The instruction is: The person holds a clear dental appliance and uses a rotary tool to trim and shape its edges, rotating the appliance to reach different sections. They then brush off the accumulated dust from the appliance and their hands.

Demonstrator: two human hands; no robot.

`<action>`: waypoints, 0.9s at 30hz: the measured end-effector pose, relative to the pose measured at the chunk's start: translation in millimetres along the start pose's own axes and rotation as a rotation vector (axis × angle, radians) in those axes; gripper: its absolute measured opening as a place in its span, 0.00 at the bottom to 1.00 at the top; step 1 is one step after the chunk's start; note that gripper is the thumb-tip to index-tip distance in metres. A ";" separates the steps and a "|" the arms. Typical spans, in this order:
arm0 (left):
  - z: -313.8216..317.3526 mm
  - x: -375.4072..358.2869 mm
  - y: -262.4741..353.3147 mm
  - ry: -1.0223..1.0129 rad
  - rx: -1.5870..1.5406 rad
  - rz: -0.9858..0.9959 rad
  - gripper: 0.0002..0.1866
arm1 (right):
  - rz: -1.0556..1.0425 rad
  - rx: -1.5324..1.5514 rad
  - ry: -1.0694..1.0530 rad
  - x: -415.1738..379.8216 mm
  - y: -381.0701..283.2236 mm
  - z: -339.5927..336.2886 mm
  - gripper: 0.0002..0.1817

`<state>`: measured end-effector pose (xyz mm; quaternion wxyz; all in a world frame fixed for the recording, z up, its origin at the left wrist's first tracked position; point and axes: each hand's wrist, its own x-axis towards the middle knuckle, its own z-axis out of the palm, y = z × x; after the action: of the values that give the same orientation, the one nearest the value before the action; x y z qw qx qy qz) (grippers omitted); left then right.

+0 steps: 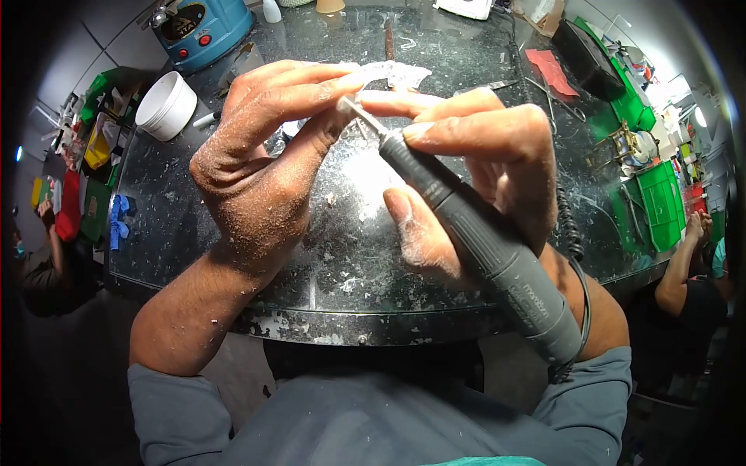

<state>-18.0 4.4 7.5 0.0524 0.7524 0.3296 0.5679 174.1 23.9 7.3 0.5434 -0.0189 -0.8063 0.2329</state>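
Both of my hands are raised over a dark, dust-speckled tabletop (350,283). My right hand (489,155) grips a black rotary handpiece (482,241), its cable trailing near my right forearm. The metal tip of the tool points up and left, close to my left fingertips. In my left hand (272,147) a small whitish piece (347,104) is pinched between thumb and fingers; its shape is mostly hidden. Pale dust covers my left hand and my right fingers. Just beyond the fingertips lies a clear, irregular piece (404,75).
At the back left are a blue machine (206,31) and a white tub (166,106). A red cloth (552,71), scissors (559,101) and green trays (660,203) sit to the right. Blue scraps (119,221) lie at left. Other people are at both sides.
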 end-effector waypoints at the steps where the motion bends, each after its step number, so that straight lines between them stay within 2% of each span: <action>1: 0.2 -0.1 -0.7 0.003 0.010 0.017 0.11 | 0.003 -0.005 0.023 -0.3 -0.1 0.8 0.24; 6: -1.4 2.2 -1.6 0.007 0.069 0.088 0.10 | 0.000 -0.019 0.014 -0.4 -1.4 0.5 0.23; 8: -2.6 3.0 0.2 -0.009 0.126 0.095 0.10 | 0.033 0.036 0.159 -0.8 -3.0 5.4 0.20; 12: -1.4 2.1 -2.0 0.015 0.075 0.128 0.12 | 0.012 0.061 0.240 -0.7 0.4 7.9 0.20; 14: -2.5 4.0 3.6 -0.012 0.147 0.098 0.11 | 0.020 0.036 0.145 -0.4 -2.7 4.8 0.19; 16: -2.2 3.7 0.9 -0.006 0.138 0.114 0.11 | 0.018 0.070 0.207 -0.8 -0.4 7.0 0.19; 19: -2.9 4.2 2.7 -0.014 0.159 0.109 0.11 | -0.028 -0.058 -0.060 2.3 -2.2 -6.4 0.23; 21: -1.5 4.8 4.3 -0.026 0.188 0.089 0.11 | -0.042 -0.035 -0.023 3.0 1.1 -4.8 0.24; 23: 2.6 4.9 5.1 -0.021 -0.047 -0.085 0.11 | -0.069 -0.044 0.031 4.1 1.9 -6.1 0.24; 24: 4.7 4.3 7.0 -0.019 -0.047 -0.084 0.11 | -0.058 -0.104 0.016 4.8 -0.4 -9.2 0.25; 26: 8.6 2.2 11.1 0.028 -0.415 -0.370 0.08 | -0.125 -0.133 0.043 5.6 6.1 -11.5 0.25; 27: 9.9 1.9 10.7 0.021 -0.442 -0.373 0.10 | -0.134 -0.126 0.066 6.0 7.2 -11.2 0.25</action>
<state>-4.3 0.1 10.5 0.3153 0.6432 0.3312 0.6142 180.0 36.0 13.0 0.5817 -0.0065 -0.8005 0.1442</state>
